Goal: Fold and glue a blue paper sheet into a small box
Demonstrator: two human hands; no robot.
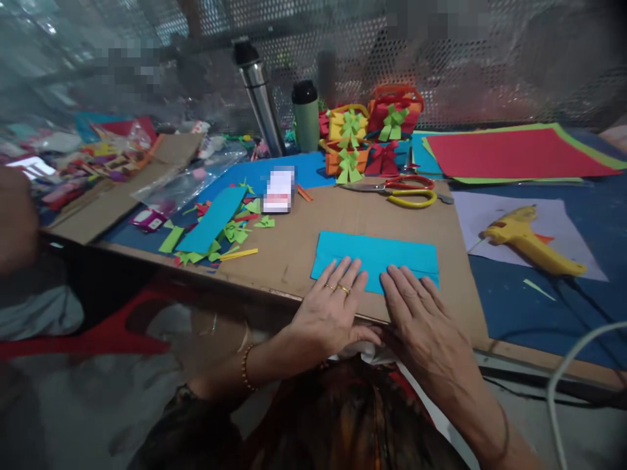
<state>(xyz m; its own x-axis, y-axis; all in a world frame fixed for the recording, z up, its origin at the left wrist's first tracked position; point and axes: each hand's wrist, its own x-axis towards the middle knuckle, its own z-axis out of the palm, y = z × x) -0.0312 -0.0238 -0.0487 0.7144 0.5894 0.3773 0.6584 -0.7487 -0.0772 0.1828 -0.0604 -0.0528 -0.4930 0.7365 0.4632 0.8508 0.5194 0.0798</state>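
Observation:
A folded sheet of blue paper (377, 251) lies flat on a brown cardboard sheet (274, 267) at the table's near edge. My left hand (336, 300) rests with straight fingers on the lower left part of the paper. On its lower right part lies my right hand (416, 307), fingers stretched out flat. Both palms reach over the table edge, and the paper under the fingers is hidden. Beyond the paper are scissors (409, 193) with one red and one yellow handle.
A yellow glue gun (536, 245) lies on white paper at right, its cord trailing. Behind stand small decorated paper bags (350, 127), a steel flask (259, 98) and a green bottle (306, 117). Paper scraps (235, 232) and a phone (278, 189) lie left. Another person's arm (17, 222) shows far left.

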